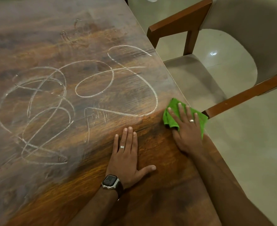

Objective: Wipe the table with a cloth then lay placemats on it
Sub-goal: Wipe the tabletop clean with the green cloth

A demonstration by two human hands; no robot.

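**Head view: cloth at the tabletop's right edge, chalk loops not yet wiped**

Head camera looks down on the cloth (172, 117), a green folded rag lying flat at the right edge of the tabletop (56, 46), one corner hanging slightly past it. The right hand (186, 128) presses it down with straight, spread fingers (181, 110), nothing curled or pinched, a flat palm that suits pushing the rag along the wood. The left hand (128, 158) lies bare on the tabletop just beside it, fingers straight and together, thumb out, holding nothing; it looks like a brace for leaning over. A watch (110, 181) sits on that wrist.

Near the hands the wood shows dark and glossy. Farther off it is hazy with dust and white chalk loops (79, 88), so the wiping seems barely begun. No placemats are in view. A chair (199, 75) with wooden arms stands close against the right edge, over a pale tiled floor (257, 160).
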